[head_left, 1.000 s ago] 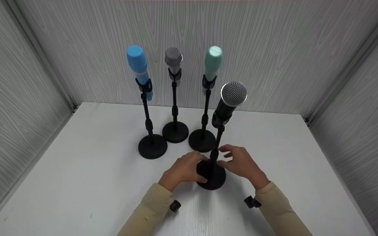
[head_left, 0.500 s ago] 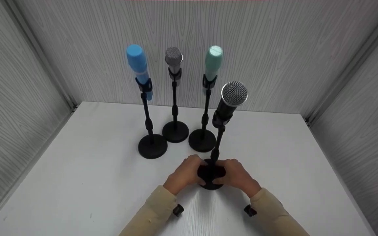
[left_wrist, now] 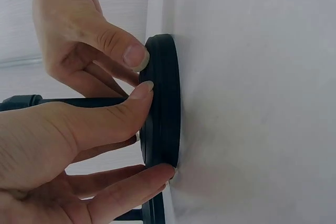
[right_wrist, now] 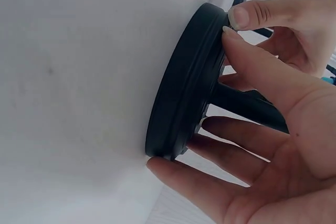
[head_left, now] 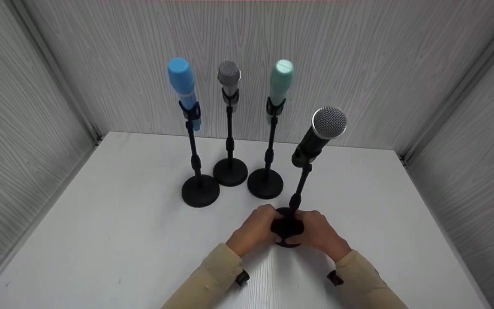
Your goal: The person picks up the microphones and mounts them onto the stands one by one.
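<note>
A black microphone with a silver mesh head [head_left: 329, 122] is clipped on a black desk stand, which leans to the right in the head view. Both hands hold the stand's round base [head_left: 289, 226], one at each side. My left hand [head_left: 253, 229] grips its left edge, thumb on top and fingers along the rim, as the left wrist view shows. On the opposite edge, my right hand [head_left: 320, 234] grips likewise; its thumb presses the top face in the right wrist view. Whether the whole underside of the base [left_wrist: 165, 103] touches the table cannot be told.
Behind stand several similar stands: one with a blue microphone [head_left: 181, 77], one with a grey microphone [head_left: 229, 74], one with a mint-green microphone [head_left: 281, 79]. Their bases sit close together. The white table [head_left: 122, 223] is enclosed by grey wood-grain panels [head_left: 358, 64].
The right hand has come down from beside the pole to grip the base. Both hands have since shifted the stand to the right, and its microphone leans further right. The rear stands stay put.
</note>
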A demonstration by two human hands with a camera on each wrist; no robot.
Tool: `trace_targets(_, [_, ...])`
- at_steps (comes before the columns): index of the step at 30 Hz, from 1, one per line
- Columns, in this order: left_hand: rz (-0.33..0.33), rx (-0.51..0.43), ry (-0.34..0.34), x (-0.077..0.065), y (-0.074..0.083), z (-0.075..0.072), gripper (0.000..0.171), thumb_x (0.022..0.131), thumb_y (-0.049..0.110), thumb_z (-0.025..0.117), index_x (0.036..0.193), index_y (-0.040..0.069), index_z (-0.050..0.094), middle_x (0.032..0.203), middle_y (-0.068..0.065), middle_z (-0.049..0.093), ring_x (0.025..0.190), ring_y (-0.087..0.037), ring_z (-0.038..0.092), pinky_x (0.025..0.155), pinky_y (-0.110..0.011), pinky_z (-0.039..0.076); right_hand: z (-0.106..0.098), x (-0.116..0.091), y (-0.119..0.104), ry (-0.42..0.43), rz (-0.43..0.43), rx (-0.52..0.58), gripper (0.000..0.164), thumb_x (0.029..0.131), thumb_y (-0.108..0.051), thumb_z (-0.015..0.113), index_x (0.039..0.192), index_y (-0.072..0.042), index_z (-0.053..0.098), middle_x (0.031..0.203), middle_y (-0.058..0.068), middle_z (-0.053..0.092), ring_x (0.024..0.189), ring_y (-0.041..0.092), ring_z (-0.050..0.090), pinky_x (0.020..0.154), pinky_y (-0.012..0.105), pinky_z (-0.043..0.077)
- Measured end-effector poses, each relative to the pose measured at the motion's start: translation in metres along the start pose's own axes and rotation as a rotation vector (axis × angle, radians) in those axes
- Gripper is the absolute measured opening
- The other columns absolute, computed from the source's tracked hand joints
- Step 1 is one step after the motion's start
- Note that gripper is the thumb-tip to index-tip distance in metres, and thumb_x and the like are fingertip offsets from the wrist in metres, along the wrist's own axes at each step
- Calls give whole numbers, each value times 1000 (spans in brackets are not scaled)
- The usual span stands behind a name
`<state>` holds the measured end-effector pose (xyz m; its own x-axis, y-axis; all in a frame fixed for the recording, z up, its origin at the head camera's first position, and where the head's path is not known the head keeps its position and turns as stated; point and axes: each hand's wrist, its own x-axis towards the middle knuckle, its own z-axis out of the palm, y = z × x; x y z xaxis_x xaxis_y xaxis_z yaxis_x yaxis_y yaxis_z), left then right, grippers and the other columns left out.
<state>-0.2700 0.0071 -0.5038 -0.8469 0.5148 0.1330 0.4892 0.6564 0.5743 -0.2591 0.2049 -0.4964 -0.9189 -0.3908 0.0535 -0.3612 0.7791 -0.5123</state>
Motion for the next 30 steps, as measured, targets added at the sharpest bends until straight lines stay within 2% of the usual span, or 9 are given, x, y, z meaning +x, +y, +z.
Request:
trace_targets(4, [-7, -9, 9, 7, 3, 4, 36, 70, 7, 94, 104, 10, 82, 103, -6, 77, 103, -21, 70, 94, -34, 55, -4, 2, 5, 14, -17, -7, 43, 70, -16, 95, 105, -4, 75, 100, 10, 79, 96, 27, 72, 84, 44, 57])
trace_targets(8, [-24, -25, 6, 17, 7, 8, 37, 71, 5, 93, 105, 10, 81, 104, -5, 78, 105, -20, 71, 96, -32, 56, -9, 4, 12, 18, -21, 4, 45, 70, -15, 95, 109, -2, 75, 103, 12, 79, 98, 29, 72, 86, 45, 57])
trace_targets(14, [-22, -22, 6, 37, 13, 16, 31, 75, 2, 90, 104, 11, 82, 103, -3, 78, 102, -18, 71, 93, -29, 56, -18, 11, 27, 27, 42, 0, 42, 72, -12, 93, 108, -1, 75, 102, 14, 78, 97, 30, 72, 86, 46, 57])
trace_targets(21, [-4, -18, 57, 61, 15, 23, 28, 78, 0, 87, 104, 10, 82, 104, -5, 79, 105, -20, 72, 94, -29, 56, -30, 26, 45, 6, 131, 13, 36, 75, -15, 91, 105, -3, 77, 101, 13, 77, 95, 27, 69, 87, 45, 56])
trace_targets(30, [-71, -18, 67, 87, 12, 29, 31, 80, -1, 84, 109, 10, 81, 111, -5, 79, 111, -20, 72, 99, -32, 56, -40, 47, 61, 9, 155, 14, 39, 73, -11, 92, 109, -2, 77, 105, 17, 78, 97, 30, 68, 92, 49, 55])
